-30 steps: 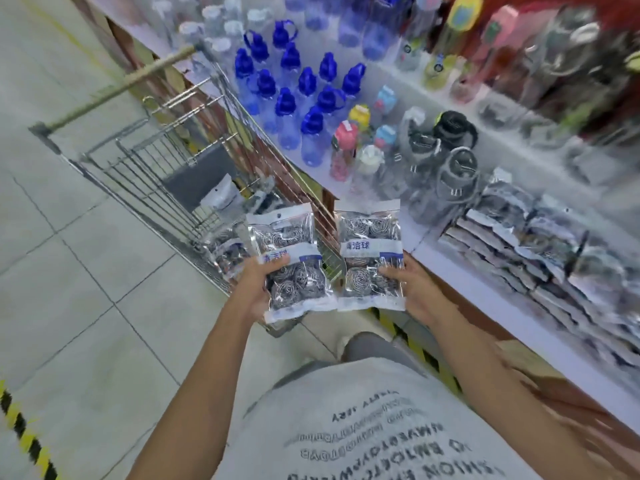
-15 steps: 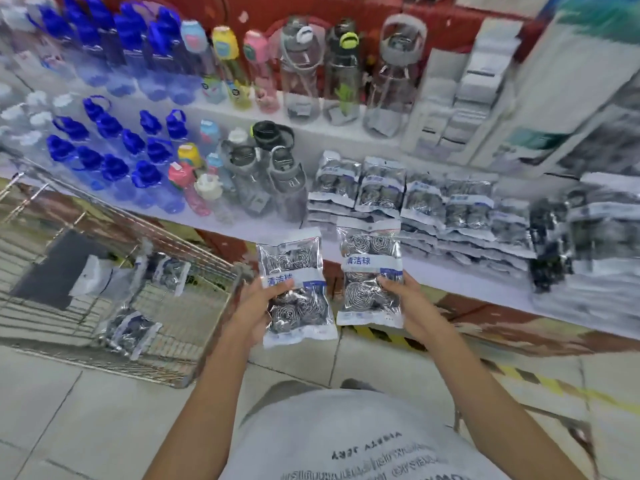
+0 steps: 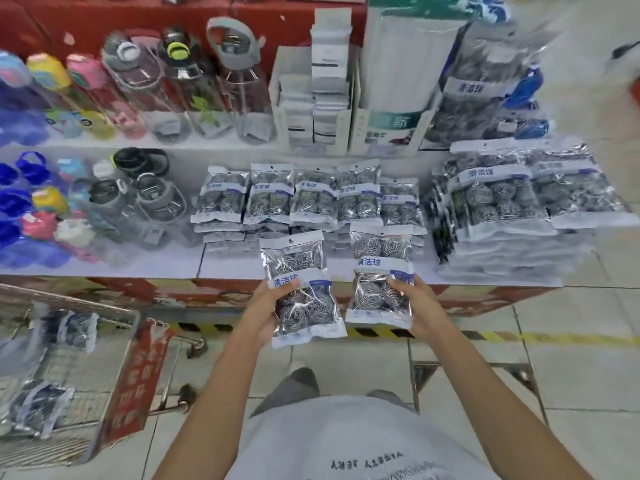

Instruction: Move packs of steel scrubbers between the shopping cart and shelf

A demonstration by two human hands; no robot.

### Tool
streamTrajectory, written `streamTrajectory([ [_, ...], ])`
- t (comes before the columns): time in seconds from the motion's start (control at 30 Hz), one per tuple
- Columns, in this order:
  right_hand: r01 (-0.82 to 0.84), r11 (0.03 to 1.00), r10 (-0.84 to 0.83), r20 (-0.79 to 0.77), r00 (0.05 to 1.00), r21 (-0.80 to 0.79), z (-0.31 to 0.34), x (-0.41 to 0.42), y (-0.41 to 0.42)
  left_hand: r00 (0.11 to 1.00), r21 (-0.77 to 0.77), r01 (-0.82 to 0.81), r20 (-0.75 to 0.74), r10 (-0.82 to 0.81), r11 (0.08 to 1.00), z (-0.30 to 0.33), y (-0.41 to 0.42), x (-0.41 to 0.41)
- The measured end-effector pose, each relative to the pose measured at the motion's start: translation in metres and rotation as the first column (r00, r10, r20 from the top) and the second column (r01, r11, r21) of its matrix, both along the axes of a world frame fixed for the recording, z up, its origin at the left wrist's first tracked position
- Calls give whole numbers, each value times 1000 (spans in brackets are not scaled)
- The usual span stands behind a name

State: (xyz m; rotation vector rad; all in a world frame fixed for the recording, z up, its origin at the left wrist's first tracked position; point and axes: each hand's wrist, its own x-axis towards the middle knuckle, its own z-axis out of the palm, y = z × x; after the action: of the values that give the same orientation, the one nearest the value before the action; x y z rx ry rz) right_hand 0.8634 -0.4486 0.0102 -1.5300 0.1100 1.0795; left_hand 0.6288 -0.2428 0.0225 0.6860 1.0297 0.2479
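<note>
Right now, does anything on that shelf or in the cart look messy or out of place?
Nothing is spilled or torn. The pack in the left hand tilts slightly, and loose packs lie scattered in the cart, unlike the neat shelf row.

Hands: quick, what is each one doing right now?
Left hand: holds a scrubber pack by its left edge.
Right hand: holds a second scrubber pack by its right edge.

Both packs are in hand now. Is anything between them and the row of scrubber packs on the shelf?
Nothing visible blocks the way. The left hand grips one pack, the right hand grips the other pack; both are held in front of the shelf, whose bare front strip lies open before the stacked row.
</note>
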Motion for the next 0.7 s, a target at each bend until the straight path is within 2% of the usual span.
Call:
streamTrajectory([
  [0.2, 83, 994, -80, 42, 996, -78, -10, 61, 14, 999, 62, 49, -18, -48, 997, -1, 30, 67],
  [0.3, 149, 980, -143, 53, 988, -135, -9, 88, 33, 998, 46, 59, -30, -58, 997, -1, 56, 97],
  [0.57, 157, 963, -138, 99, 985, -218, -12, 159, 89, 992, 67, 66, -114, -58, 996, -8, 131, 164],
  [0.7, 169, 952, -145, 112, 983, -253, -18, 187, 114, 992, 61, 63, -111, -56, 996, -9, 158, 189],
])
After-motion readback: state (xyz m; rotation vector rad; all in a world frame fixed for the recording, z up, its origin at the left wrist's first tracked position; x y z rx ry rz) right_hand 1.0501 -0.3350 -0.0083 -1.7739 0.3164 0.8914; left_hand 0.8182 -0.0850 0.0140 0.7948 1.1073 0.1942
